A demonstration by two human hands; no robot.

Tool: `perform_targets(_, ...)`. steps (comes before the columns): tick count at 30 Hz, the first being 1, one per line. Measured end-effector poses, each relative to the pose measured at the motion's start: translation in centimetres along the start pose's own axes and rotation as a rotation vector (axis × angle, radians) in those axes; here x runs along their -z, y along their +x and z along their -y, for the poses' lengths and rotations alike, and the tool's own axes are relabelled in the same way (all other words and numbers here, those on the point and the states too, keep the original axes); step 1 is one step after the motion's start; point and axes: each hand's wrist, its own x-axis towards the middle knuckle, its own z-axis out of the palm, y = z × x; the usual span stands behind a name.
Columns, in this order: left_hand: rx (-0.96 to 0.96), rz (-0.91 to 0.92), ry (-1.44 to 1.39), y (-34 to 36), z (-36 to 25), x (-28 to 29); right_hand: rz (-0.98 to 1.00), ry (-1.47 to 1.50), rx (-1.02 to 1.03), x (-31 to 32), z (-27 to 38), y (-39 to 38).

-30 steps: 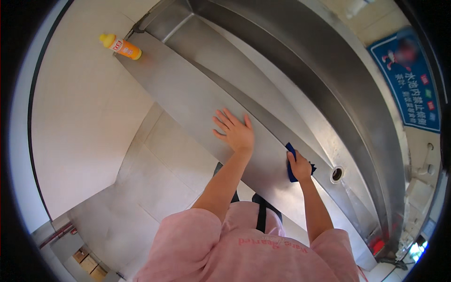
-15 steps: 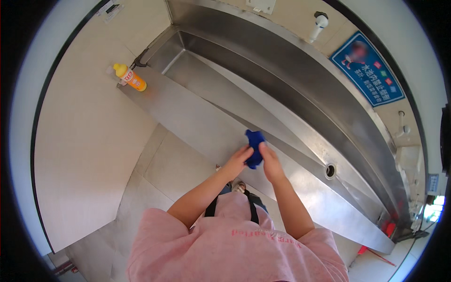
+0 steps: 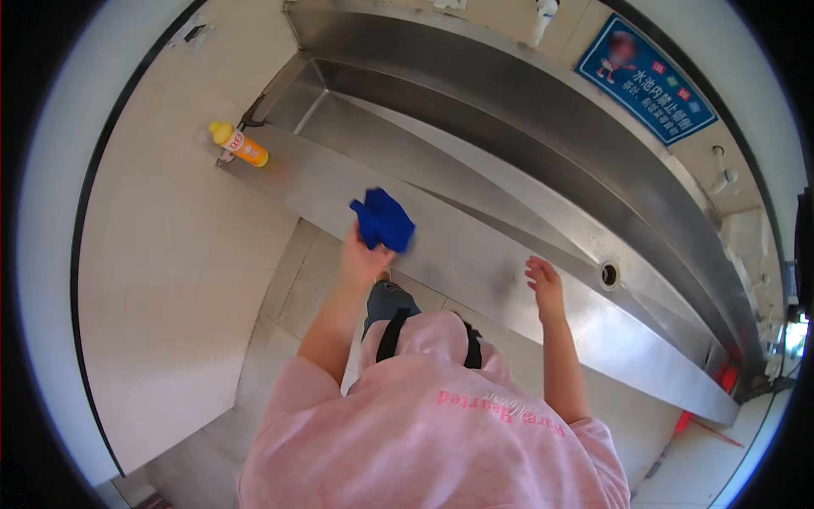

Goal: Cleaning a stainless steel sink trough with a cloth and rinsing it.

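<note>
My left hand grips a crumpled blue cloth and holds it over the flat front ledge of a long stainless steel trough sink. My right hand hovers open over the same ledge further right, fingers spread, holding nothing. A round drain hole lies in the trough just right of that hand. A yellow bottle with an orange label lies on its side at the ledge's far left end.
A pale tiled wall stands at the left. A blue sign hangs on the wall behind the sink, with taps along it. A red object sits on the floor at the right end.
The blue cloth has passed from my right hand into my left hand. My left hand has carried it leftward along the ledge, and my right hand has drawn away, empty.
</note>
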Motion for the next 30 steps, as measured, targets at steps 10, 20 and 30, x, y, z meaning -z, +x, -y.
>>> perform_targets(10, -0.016, -0.182, 1.514, 15.9, -23.0, -7.1, -0.463, -0.755, 0.067, -8.3, -2.9, 10.4)
perform_targets(20, 1.181, 0.691, 2.242, 27.4, -14.4, -7.2, -0.623, -1.128, -0.474, -13.7, 2.0, 14.6)
perform_targets(30, 1.198, 1.298, 1.833, 29.8, 11.2, 0.9, -0.704, -1.072, -0.280, -12.3, -1.3, 14.9)
